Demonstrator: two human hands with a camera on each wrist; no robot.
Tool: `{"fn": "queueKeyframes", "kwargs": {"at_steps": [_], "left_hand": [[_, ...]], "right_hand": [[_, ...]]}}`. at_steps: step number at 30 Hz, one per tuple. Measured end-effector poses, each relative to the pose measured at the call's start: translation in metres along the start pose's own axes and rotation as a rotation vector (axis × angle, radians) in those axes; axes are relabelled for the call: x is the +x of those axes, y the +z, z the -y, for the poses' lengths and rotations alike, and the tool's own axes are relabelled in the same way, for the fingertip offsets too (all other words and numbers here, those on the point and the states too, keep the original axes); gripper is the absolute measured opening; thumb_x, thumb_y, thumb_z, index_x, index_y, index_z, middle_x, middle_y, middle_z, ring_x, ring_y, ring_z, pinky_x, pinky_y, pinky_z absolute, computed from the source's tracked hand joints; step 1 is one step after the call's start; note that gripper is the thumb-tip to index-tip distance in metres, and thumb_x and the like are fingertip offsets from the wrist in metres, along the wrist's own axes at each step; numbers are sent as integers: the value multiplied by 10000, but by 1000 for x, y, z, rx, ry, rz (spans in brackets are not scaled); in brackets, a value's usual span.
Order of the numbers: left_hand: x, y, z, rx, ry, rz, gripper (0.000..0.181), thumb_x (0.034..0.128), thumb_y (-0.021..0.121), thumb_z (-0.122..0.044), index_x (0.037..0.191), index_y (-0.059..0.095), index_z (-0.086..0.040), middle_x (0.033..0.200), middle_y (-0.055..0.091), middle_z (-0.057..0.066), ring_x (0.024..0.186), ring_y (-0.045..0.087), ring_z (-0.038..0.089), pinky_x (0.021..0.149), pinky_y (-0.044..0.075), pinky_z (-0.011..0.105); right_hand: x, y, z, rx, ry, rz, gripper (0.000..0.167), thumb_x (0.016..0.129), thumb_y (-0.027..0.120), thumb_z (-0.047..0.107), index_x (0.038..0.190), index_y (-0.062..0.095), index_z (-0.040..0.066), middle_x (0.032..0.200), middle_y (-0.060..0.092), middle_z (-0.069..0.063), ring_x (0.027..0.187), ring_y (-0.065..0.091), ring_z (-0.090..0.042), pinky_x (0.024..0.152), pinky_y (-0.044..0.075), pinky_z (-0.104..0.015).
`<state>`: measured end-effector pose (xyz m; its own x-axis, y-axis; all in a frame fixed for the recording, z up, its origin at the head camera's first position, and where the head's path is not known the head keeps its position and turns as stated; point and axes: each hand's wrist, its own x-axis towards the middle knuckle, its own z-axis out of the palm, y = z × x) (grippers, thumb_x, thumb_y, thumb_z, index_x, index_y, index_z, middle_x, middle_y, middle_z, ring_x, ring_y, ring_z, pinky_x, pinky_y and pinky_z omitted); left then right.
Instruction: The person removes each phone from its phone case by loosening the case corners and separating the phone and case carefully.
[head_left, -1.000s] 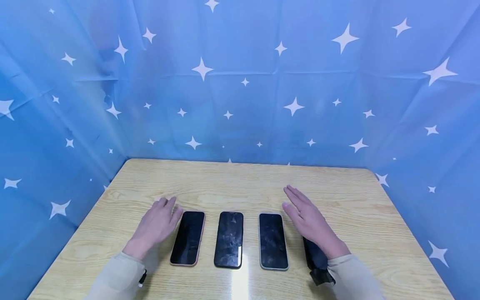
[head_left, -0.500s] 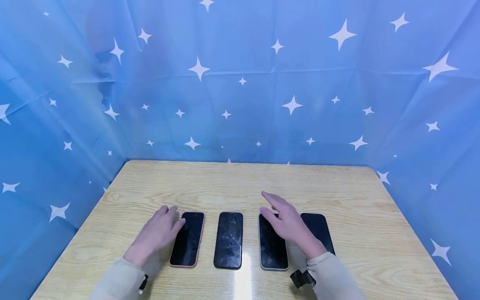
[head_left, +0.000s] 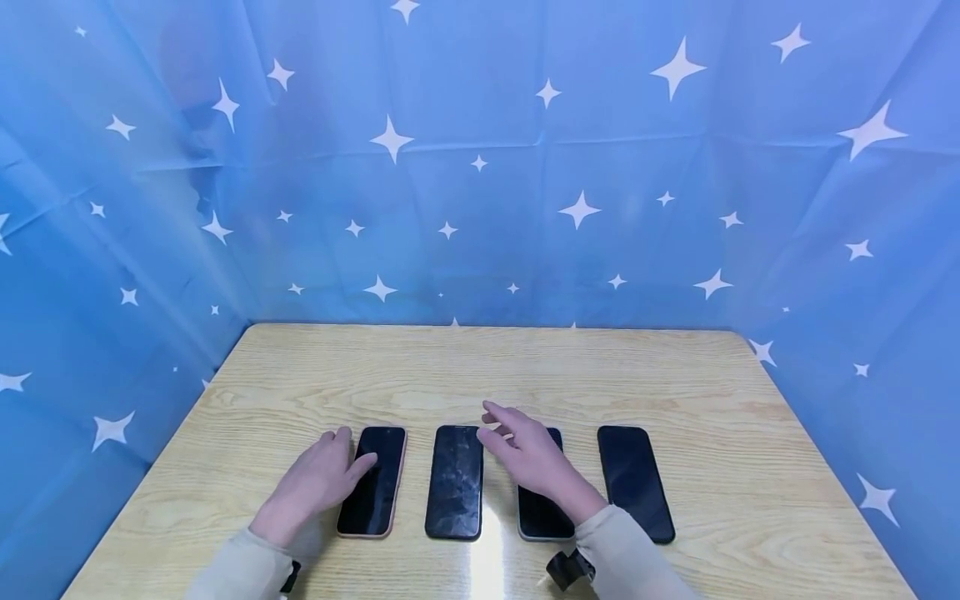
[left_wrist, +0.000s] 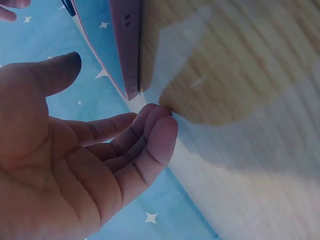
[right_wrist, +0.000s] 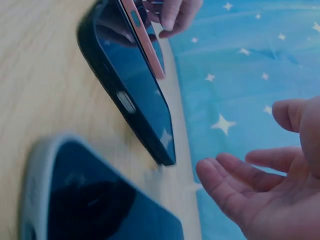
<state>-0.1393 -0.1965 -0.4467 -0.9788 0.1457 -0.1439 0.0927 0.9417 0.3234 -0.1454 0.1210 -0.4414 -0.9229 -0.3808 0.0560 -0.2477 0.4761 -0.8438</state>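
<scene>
So there are four phones in a row across the near part of the wood-grain tabletop (head_left: pixel 480 367), all screens up and dark. The pink-edged phone (head_left: pixel 377 504) is closest to the left edge, then the black phone (head_left: pixel 454 483) with whitish smudges on its glass, then the pale-edged phone (head_left: pixel 540 515), and the dark phone (head_left: pixel 637 483) closest to the right edge. Can't tell if those coloured rims are cases or the bodies themselves.

Left hand (head_left: pixel 313 479) is at the pink one: fingers half bent and bunched with their tips down at the wood just beside its side, thumb spread wide and hanging over the screen. It isn't gripping anything.

Right hand (head_left: pixel 532 454) is over the pale-edged one, fingers loosely bent, thumb well apart from them, nothing in its grasp. Those fingertips point toward the black one's far right corner. The right wrist view shows an oblong side button (right_wrist: pixel 126 102) on the black one. Starry blue cloth (head_left: pixel 480 208) hangs behind the far edge.
</scene>
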Motion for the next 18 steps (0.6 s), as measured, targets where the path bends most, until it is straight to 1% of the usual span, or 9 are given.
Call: {"fn": "queueKeyframes", "kwargs": {"at_steps": [2,6,7,12,16,18], "left_hand": [[-1,1,-1,-2,-4,-1,598,1031,633,-353,1300,515,167,1093,625,302,1002,655,394,844,561,548],[-3,2,-7,4,-21,8,671,1024,641,-366,1349,476,197,1162,605,363,1055,653,436,877,560,564],[-3,2,-8,6,-28,11,681,1022,644,-371,1354,472,198,1161,602,367,1047,654,438,872,561,565],[-4,4,-15,6,-55,27,704,1003,668,-404,1331,486,192,1116,617,340,992,665,418,825,571,548],[-5,7,-18,6,-66,33,750,975,706,-411,1331,474,208,1122,623,352,1014,663,445,841,570,554],[-5,8,-19,10,-70,31,755,960,726,-412,1315,484,209,1109,629,350,1013,664,447,842,570,554]], "right_hand": [[2,6,1,18,-3,24,546,1103,506,312,1535,437,-14,1387,611,-187,1197,630,-326,990,547,-498],[4,14,4,55,-8,53,572,1102,506,318,1536,414,-43,1364,616,-185,1174,633,-332,970,546,-516],[5,16,5,62,-5,56,578,1100,510,319,1539,408,-43,1363,617,-186,1164,636,-328,963,547,-514],[9,25,8,80,7,68,595,1097,514,320,1552,383,-41,1369,622,-185,1108,659,-278,916,563,-442],[11,29,11,92,11,78,598,1098,513,324,1554,380,-38,1371,622,-180,1086,667,-258,878,566,-394],[12,30,12,97,10,81,598,1098,512,322,1553,379,-42,1371,621,-183,1082,668,-261,872,567,-388]]}}
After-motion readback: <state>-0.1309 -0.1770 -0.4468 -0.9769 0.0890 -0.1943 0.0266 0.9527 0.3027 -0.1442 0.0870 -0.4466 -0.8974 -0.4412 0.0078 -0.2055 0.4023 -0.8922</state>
